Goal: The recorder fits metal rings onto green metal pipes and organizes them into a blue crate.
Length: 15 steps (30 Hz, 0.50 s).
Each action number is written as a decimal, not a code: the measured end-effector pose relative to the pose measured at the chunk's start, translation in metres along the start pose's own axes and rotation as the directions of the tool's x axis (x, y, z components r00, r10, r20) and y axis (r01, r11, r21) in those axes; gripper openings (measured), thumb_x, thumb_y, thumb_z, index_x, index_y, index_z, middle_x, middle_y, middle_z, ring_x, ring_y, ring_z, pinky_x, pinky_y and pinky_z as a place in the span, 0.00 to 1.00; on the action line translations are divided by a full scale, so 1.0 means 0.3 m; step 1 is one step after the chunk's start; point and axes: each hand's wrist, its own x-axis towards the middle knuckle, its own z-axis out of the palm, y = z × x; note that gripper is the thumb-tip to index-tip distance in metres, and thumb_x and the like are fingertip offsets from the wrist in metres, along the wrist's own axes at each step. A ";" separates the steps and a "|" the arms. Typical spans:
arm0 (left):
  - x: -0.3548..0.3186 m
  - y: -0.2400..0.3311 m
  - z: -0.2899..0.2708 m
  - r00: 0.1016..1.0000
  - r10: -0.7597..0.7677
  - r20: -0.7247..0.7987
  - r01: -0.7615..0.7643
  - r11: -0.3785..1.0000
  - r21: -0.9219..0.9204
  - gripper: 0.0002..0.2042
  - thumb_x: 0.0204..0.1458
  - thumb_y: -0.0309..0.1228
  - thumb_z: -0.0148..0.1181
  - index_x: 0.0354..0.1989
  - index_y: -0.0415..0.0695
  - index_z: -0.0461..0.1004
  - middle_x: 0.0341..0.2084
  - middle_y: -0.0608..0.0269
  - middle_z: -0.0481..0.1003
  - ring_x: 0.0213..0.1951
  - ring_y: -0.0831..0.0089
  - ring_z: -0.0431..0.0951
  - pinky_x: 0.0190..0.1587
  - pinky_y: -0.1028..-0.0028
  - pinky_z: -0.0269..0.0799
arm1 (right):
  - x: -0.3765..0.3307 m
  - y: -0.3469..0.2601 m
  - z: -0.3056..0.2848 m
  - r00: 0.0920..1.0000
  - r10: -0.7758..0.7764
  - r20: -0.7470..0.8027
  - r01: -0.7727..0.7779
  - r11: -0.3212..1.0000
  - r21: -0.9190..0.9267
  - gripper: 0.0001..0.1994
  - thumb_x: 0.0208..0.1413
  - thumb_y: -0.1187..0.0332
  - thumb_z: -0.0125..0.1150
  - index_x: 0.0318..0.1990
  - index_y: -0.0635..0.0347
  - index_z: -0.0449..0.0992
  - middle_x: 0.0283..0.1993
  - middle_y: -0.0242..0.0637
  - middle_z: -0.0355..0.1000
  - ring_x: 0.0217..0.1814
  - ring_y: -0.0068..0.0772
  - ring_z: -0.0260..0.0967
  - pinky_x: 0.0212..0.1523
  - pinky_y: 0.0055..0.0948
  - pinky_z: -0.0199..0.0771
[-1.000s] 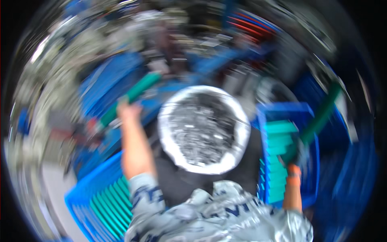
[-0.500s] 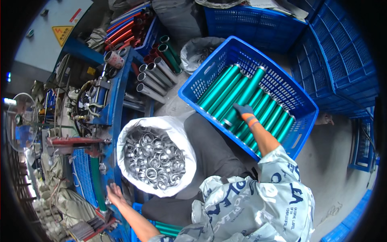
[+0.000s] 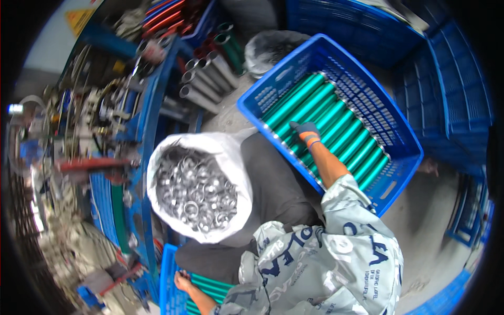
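Two hands work apart: left hand (image 3: 185, 282), bare, rests open-fingered on the green tubes in the lower blue crate (image 3: 167, 283) at the bottom edge, gripping nothing. Centre, the white sack of metal rings (image 3: 197, 191) sits on the lap, mouth wide, so a knee shift could likely tip rings out. Right hand (image 3: 306, 132), gloved, lies on the green tubes (image 3: 336, 131) in the big blue crate (image 3: 404, 152); grip closure I cannot tell. A loose one-handed hold risks a tube rolling.

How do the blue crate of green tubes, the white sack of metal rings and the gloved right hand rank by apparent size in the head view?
1. blue crate, largest.
2. white sack, though it sits nearer the camera.
3. right hand, smallest, resting on the green tubes.
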 end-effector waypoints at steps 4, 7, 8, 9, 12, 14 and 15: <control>0.137 -0.336 -0.080 0.996 -0.053 0.078 0.046 0.995 0.089 0.13 0.67 0.39 0.73 0.41 0.40 0.85 0.29 0.57 0.84 0.39 0.59 0.86 0.37 0.53 0.83 | 0.032 -0.144 -0.175 0.497 -0.844 -0.200 0.601 0.501 -0.622 0.05 0.64 0.71 0.65 0.43 0.55 0.85 0.39 0.50 0.83 0.34 0.55 0.82 0.32 0.55 0.80; 0.185 -0.542 -0.456 0.993 -0.067 0.098 -0.052 0.499 0.865 0.25 0.60 0.52 0.71 0.40 0.36 0.89 0.43 0.38 0.89 0.47 0.40 0.89 0.55 0.47 0.83 | -0.438 -0.452 0.009 0.771 -0.582 -0.258 0.542 0.386 0.746 0.17 0.75 0.69 0.69 0.67 0.61 0.86 0.54 0.37 0.87 0.44 0.30 0.83 0.45 0.34 0.85; 0.153 -0.637 -0.665 0.992 -0.100 -0.074 0.114 0.494 0.862 0.26 0.56 0.52 0.73 0.45 0.37 0.90 0.49 0.35 0.88 0.54 0.38 0.89 0.59 0.47 0.84 | -0.736 -0.574 0.062 0.839 -0.532 -0.120 0.418 0.487 0.767 0.17 0.80 0.64 0.68 0.65 0.65 0.87 0.55 0.40 0.88 0.49 0.30 0.85 0.53 0.31 0.86; 0.082 -0.817 -0.470 0.966 -0.259 -0.014 0.163 0.565 0.808 0.27 0.53 0.51 0.75 0.46 0.34 0.90 0.50 0.32 0.88 0.57 0.38 0.89 0.62 0.49 0.84 | -0.840 -0.613 -0.013 0.741 -0.652 -0.159 0.585 0.512 0.629 0.16 0.81 0.62 0.68 0.63 0.65 0.88 0.54 0.42 0.89 0.50 0.30 0.86 0.53 0.30 0.86; 0.069 -0.988 -0.552 0.927 -0.335 -0.169 0.358 0.654 0.667 0.27 0.52 0.46 0.77 0.50 0.33 0.90 0.53 0.31 0.87 0.59 0.38 0.88 0.64 0.49 0.84 | -1.087 -0.731 0.156 0.540 -0.830 0.141 0.592 0.493 0.638 0.16 0.78 0.70 0.68 0.68 0.66 0.85 0.55 0.40 0.88 0.54 0.28 0.85 0.55 0.30 0.86; 0.027 -1.065 -0.423 0.894 -0.427 -0.138 0.411 0.656 0.633 0.24 0.53 0.40 0.77 0.53 0.35 0.89 0.55 0.31 0.87 0.61 0.37 0.87 0.66 0.50 0.83 | -1.247 -0.813 0.296 0.376 -0.881 0.285 0.735 0.472 0.487 0.23 0.74 0.75 0.70 0.73 0.66 0.80 0.64 0.44 0.85 0.64 0.34 0.84 0.64 0.35 0.84; 0.028 -1.096 -0.403 0.873 -0.465 -0.146 0.450 0.655 0.608 0.24 0.53 0.40 0.77 0.53 0.35 0.89 0.55 0.31 0.87 0.61 0.37 0.87 0.66 0.50 0.83 | -1.318 -0.851 0.373 0.272 -0.896 0.352 0.820 0.407 0.403 0.27 0.71 0.77 0.72 0.76 0.66 0.78 0.70 0.48 0.83 0.70 0.39 0.82 0.70 0.38 0.82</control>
